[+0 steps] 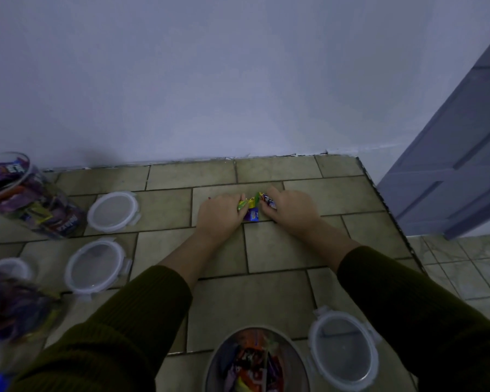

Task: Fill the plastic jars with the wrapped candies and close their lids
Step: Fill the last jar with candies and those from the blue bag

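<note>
The wrapped candies point(252, 207) lie in a small cluster on the far middle of the tabletop point(280, 250), caught directly between the two hands. The left hand point(219, 213) curls its fingers against a green-and-yellow wrapper. The right hand point(290, 207) curls its fingers round a purple-and-red one, and a blue-purple packet pokes out between the hands on the near side. The wrappers are glossy, crinkled foil, and the tabletop is tan rectangular tile with dark grout lines. Both forearms wear dark olive ribbed-knit sleeves point(142, 321). Two clear, round plastic jars stand open and packed with candies: the far jar point(48, 216) at the left edge, well apart from the hands, and the near jar point(214, 363) at the bottom centre between the forearms. A third mass of wrappers point(9, 306) at the near left is too blurred to make out. Three round translucent lids with clip tabs lie flat: one point(113, 211) beside the far jar, one point(96, 267) nearer, and one point(343, 346) just right of the near jar. A fourth rim point(12, 268) shows partly at the left.
</note>
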